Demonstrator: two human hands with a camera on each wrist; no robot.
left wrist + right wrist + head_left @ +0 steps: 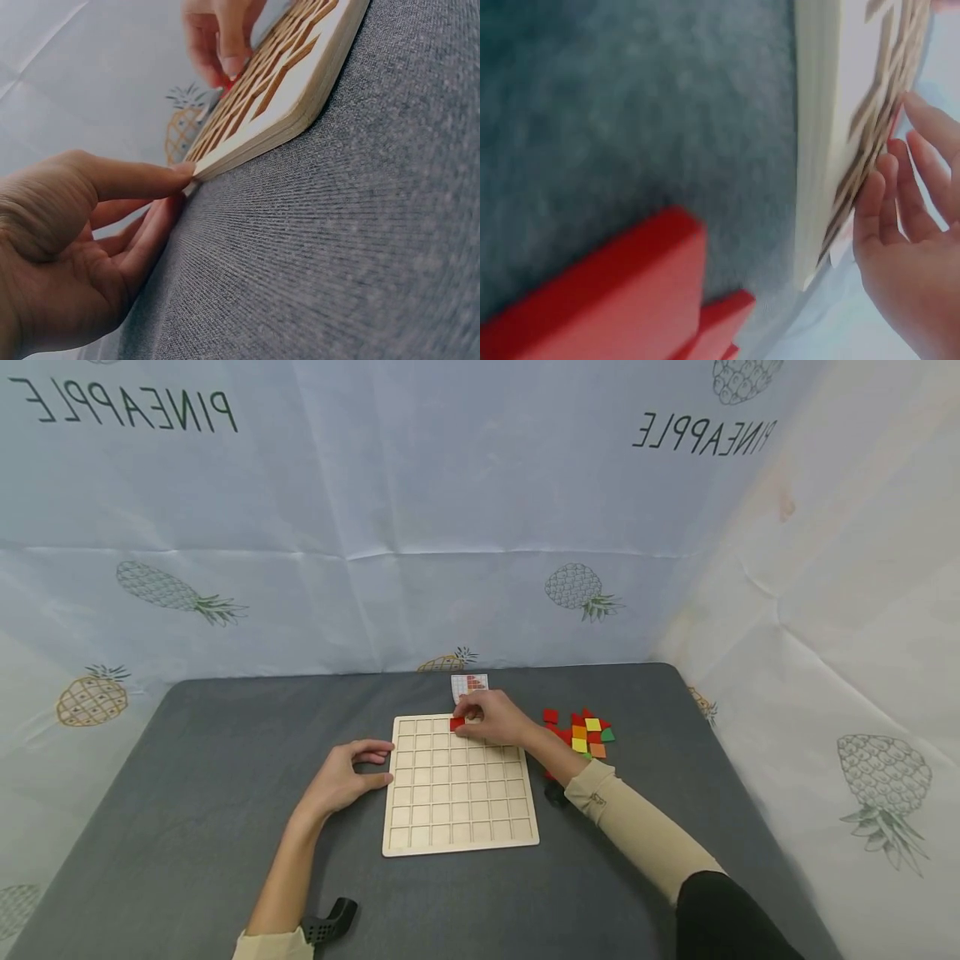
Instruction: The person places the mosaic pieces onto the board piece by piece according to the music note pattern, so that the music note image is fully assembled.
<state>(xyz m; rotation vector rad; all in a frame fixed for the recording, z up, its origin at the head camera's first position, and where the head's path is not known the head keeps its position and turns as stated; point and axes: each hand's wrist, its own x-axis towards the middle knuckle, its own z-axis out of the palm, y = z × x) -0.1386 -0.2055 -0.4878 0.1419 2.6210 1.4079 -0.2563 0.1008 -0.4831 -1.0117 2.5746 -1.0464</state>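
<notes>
A square wooden grid board [442, 789] lies on the grey table. The right hand [491, 717] pinches a red tile [457, 724] between thumb and fingertips at the board's far row. In the right wrist view only a thin red sliver of that tile [895, 124] shows by the fingertips. At the board's left edge rests the left hand [341, 781], its thumb and fingers spread apart and touching the rim. The left wrist view shows this hand [82, 240] with its fingertips against the board's side [255, 154].
Right of the board lies a loose pile of red, yellow, orange and green tiles [579, 732]. A small printed pattern card [469, 683] sits beyond the far edge. Behind the table [225, 793] hangs a pineapple-print cloth [450, 485].
</notes>
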